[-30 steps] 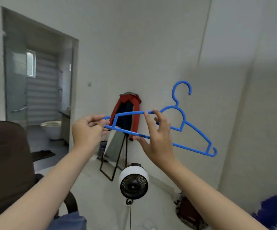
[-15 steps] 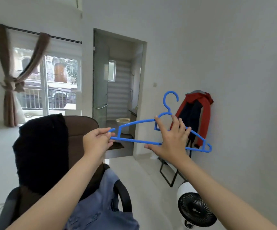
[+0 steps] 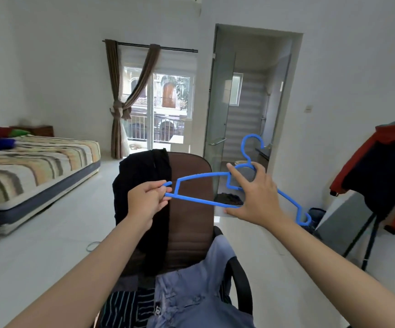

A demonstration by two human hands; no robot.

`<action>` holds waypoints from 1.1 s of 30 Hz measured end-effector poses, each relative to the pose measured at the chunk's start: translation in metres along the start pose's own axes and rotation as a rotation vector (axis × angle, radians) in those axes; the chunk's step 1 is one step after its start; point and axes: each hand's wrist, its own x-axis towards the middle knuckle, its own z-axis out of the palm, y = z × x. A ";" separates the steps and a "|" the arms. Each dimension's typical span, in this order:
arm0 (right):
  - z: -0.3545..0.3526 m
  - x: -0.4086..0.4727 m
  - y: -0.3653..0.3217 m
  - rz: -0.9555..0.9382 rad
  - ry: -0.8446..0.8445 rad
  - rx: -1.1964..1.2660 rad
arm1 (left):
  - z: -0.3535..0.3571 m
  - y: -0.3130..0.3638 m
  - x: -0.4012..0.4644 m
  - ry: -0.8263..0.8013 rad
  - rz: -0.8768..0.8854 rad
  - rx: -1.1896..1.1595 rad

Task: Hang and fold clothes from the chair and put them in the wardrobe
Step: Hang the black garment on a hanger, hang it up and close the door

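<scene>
Bedroom, chair [image 3: 187,223] | thin blue hanger [image 3: 199,175] | both hands pinch it: left [image 3: 144,202], right [image 3: 259,197]

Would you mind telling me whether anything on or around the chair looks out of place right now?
Mainly the clothes: a black garment hangs over the brown chair's backrest, and a blue shirt lies crumpled on its seat, unfolded. The blue hanger, held by both hands, carries nothing.
</scene>
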 end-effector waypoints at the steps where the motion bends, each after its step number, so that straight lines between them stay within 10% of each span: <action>1: 0.010 0.010 -0.006 -0.009 -0.001 -0.001 | -0.004 -0.002 0.011 0.016 0.009 0.013; 33: 0.300 0.280 -0.049 0.228 -0.226 0.015 | 0.005 -0.135 0.428 0.073 0.293 0.974</action>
